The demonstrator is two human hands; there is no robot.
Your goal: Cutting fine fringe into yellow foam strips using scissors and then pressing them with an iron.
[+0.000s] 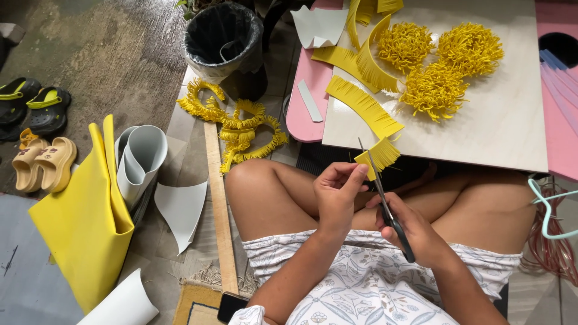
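Bare concrete floor [120,54], person seated cross-legged at a low pale wooden board [481,132] that lies over a pink table [304,114].

Obs.: we see the left hand [338,192] pinching a short yellow foam strip [376,155] by its uncut end, in the air just in front of the board's near edge. The right hand [415,232] is wrapped around the handles of black scissors [385,201]; blades point up into the strip, whose far part is already fringed.

Step in hand, our judgement: snipping fringe. To do it well we would keep cuts parallel and evenly spaced, stop each short of the held margin, and keep the pinching fingers clear of the blades.

Edges and room: the board's near edge lies just beyond the strip. Longer fringed strips [364,105] and three finished yellow pompoms [436,57] crowd the board's upper left; its right half is bare. Left of the knee lie a wooden ruler [220,210], a tangle of fringed trim [241,129], a black-lined bin [223,39] and rolled foam sheets [141,156].
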